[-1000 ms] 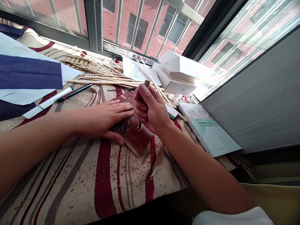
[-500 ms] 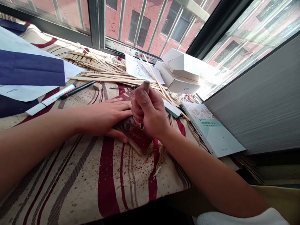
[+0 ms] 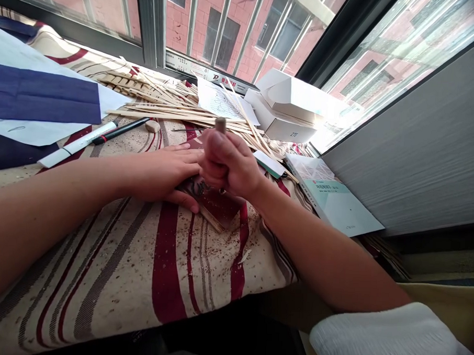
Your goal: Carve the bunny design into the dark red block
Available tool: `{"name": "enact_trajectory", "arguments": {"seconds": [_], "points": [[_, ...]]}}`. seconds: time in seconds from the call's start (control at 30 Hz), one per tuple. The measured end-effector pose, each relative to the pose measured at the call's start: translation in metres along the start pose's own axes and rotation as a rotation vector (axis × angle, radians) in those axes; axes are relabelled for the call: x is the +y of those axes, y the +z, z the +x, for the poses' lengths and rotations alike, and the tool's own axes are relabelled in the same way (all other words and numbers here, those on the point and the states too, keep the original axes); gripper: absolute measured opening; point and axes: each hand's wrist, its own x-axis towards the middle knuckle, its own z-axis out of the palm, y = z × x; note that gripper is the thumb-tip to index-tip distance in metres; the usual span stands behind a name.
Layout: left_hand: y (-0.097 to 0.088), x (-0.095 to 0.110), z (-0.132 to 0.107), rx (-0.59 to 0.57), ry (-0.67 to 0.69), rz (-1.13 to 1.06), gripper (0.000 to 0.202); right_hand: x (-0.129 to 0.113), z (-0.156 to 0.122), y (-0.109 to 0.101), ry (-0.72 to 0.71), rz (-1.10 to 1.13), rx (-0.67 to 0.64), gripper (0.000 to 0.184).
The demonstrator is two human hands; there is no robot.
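The right hand (image 3: 229,164) is closed in a fist around one carving tool (image 3: 220,125), whose wooden butt end sticks up above the thumb. Its metal tip shows only as a small glint under the fist, just over the block; whether it touches the wood is hard to tell. The left hand (image 3: 162,171) lies open and flat, fingers together and pressing down on one reddish-brown wood block (image 3: 220,205) with carved lines. The block sits near the middle of the striped cloth-covered bench (image 3: 166,263), and thin strips show along its near lower edge. Pale wood shavings (image 3: 244,256) are scattered over the cloth around it.

Toward the far edge lies a loose pile of wooden strips (image 3: 165,109), too many to count, with one sheet of sketched paper (image 3: 220,104) on it. Two white cartons (image 3: 282,124) stand at the far right corner, one leaning on the other, the lower printed ZTE. Just right of the right hand is one small green-and-white card (image 3: 268,164), and nearer the right edge lies one pale green book (image 3: 334,197). Left of the left hand lie one white marker (image 3: 77,144) and one black pen (image 3: 121,130), beside one dark blue sheet (image 3: 40,100) on white paper (image 3: 35,132).
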Motion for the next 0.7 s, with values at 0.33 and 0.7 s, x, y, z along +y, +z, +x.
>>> {"name": "enact_trajectory", "arguments": {"seconds": [0.33,0.7], "points": [[0.000,-0.004,-0.001,-0.008,-0.009,0.019,0.090,0.000,-0.003,-0.003,0.058,0.028,0.070,0.056],[0.000,-0.006,-0.005,-0.072,-0.094,0.044,0.112,0.002,-0.004,-0.024,0.055,0.124,-0.151,0.066]]}}
